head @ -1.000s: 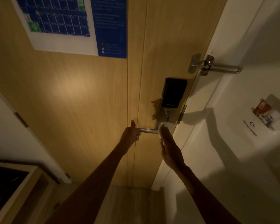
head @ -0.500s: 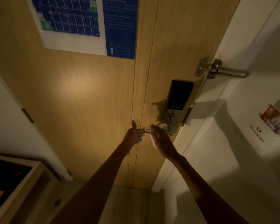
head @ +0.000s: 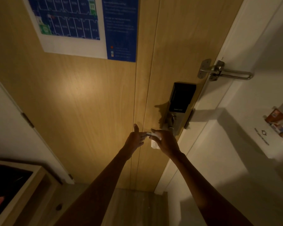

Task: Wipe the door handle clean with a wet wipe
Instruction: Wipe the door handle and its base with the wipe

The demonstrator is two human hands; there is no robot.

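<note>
The right hand [head: 166, 141] pinches the wipe [head: 154, 143] around the free end of the handle [head: 147, 133], a white corner hanging below. A second ago it was wiping near the lock [head: 181, 99]; it has since slid away from the lock to the lever's tip. The left hand [head: 136, 138], fingers spread, steadies that same tip from the far side. Judging by this, one pass along the lever is nearly complete; the part nearest the lock may need another stroke.

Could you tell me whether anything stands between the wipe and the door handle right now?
Nothing visible does: the right hand already presses the wipe against the handle, whose free end the left hand steadies.
</note>
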